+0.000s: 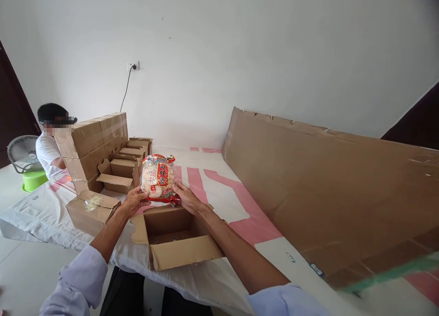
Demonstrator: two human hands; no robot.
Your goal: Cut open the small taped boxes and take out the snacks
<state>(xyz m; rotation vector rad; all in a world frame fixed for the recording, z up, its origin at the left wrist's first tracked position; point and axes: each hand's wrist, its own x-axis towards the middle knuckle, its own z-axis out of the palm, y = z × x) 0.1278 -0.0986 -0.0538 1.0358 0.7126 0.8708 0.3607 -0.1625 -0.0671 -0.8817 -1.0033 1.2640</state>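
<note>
Between both hands I hold a clear and red plastic snack bag [159, 179] with pale round crackers showing inside. My left hand [136, 200] grips its lower left side, and my right hand [187, 198] grips its lower right side. The bag is raised over the far edge of an open cardboard box [185, 254] on the table in front of me. The flaps of this box are spread outward. Part of the inside shows brown cardboard; my right forearm hides its right side.
A closed box [91, 213] sits to the left. Beyond it stand stacked boxes [89, 142] and several open boxes [118, 176]. A large cardboard sheet [325, 192] leans along the right. A person [51, 147] sits behind the stack, near a fan [24, 153].
</note>
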